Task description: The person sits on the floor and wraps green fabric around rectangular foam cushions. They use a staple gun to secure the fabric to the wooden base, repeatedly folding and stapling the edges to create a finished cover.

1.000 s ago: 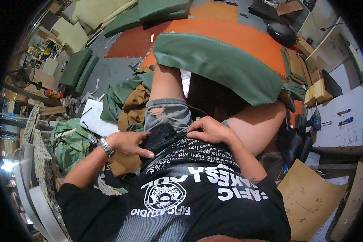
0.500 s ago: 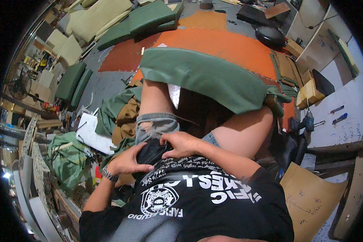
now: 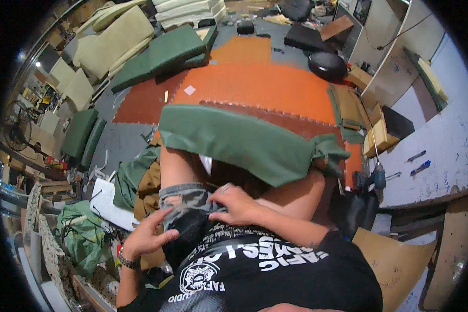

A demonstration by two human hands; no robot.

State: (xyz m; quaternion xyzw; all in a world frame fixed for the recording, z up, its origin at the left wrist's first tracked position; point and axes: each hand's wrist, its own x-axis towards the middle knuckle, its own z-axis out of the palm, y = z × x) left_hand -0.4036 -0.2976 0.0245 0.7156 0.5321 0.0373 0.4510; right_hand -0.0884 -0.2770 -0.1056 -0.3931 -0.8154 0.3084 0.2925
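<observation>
My left hand (image 3: 150, 231), with a watch on its wrist, is open above my left thigh, thumb apart from the fingers. It is beside a dark bunched cloth (image 3: 188, 227) on my lap at the hem of my black shirt. My right hand (image 3: 236, 205) rests over the grey shorts (image 3: 179, 195), its fingers bent and thumb apart, with nothing visible between them. A long piece of green leather-like material (image 3: 234, 140) drapes across both knees, its right end bunched up. Neither hand touches it.
Green cushions (image 3: 177, 49) lie at the far left, near cream foam (image 3: 114, 44). Orange mats (image 3: 255, 86) cover the floor ahead. To the right are a power drill (image 3: 379, 177), a blue cutter knife (image 3: 420, 167) and brown paper (image 3: 395, 260). A green sack (image 3: 83, 234) is at left.
My left hand has moved away from the dark cloth and its fingers have spread. My right hand has loosened. The view has shifted, showing more of the far floor.
</observation>
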